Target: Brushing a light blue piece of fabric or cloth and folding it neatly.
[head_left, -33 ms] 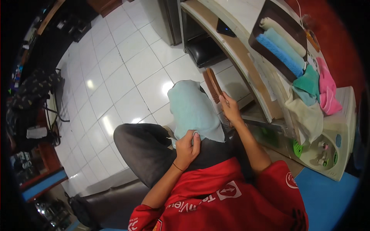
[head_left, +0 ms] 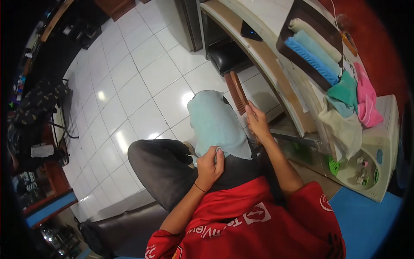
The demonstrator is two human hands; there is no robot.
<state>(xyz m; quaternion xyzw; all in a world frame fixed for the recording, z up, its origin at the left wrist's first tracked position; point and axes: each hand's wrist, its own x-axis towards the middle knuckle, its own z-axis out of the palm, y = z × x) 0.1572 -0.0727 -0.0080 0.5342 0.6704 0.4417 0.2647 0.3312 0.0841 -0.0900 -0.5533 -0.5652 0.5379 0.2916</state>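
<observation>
A pale aqua cloth (head_left: 217, 118) is draped over my raised knee and hangs down around it. My left hand (head_left: 208, 168) pinches the near edge of the cloth between thumb and fingers. To the right of the cloth, my right hand (head_left: 258, 122) grips the handle of a wooden brush (head_left: 239, 91). The brush is held upright and apart from the cloth, its reddish-brown bristles facing left toward it. What lies beneath the cloth is hidden, apart from a dark sliver at its far right edge.
On the table at right, a dark tray (head_left: 288, 52) holds rolled cream, light-blue and blue towels. Green (head_left: 343, 93), pink (head_left: 366, 97) and cream cloths (head_left: 345, 129) hang by a pale plastic organiser (head_left: 386, 142) with small bottles. A black stool (head_left: 226, 56) stands ahead on white floor tiles.
The brush has shifted slightly away from me and to the left, with its top tilted a little further left. My left hand and the cloth stay where they were.
</observation>
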